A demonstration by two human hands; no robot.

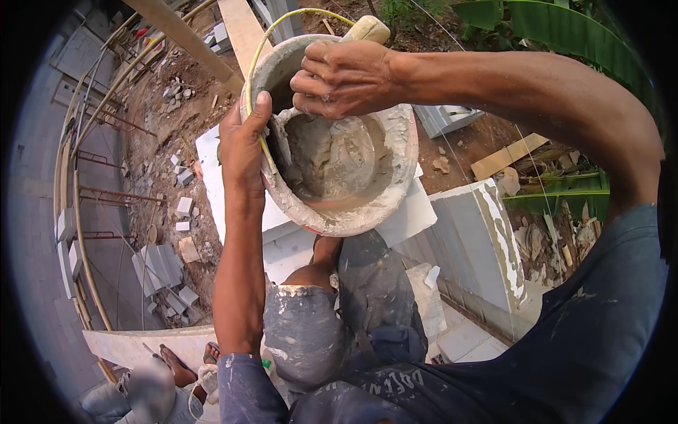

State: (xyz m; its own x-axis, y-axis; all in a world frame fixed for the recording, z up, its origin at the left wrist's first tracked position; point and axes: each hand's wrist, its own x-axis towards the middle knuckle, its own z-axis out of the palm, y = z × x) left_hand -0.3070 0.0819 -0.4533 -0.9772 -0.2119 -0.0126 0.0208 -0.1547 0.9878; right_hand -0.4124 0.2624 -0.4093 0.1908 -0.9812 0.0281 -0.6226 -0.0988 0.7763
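Bucket (pixel 367 191) of wet mortar sits up by my chest, high over the rubble; left hand (pixel 244 145) pinches its rim, right hand (pixel 346 78) grips a wooden handle (pixel 366 30) inside. Slick rim could slip, I reckon; whole lot drops on the person (pixel 152 389) below.

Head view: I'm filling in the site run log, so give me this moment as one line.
left hand: grips bucket rim | right hand: holds wooden-handled tool inside bucket | bucket: wet grey mortar | below: pale blocks

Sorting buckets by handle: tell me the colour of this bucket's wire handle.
Yellow: the bucket's wire handle arcs over its rim, clearest in the head view.
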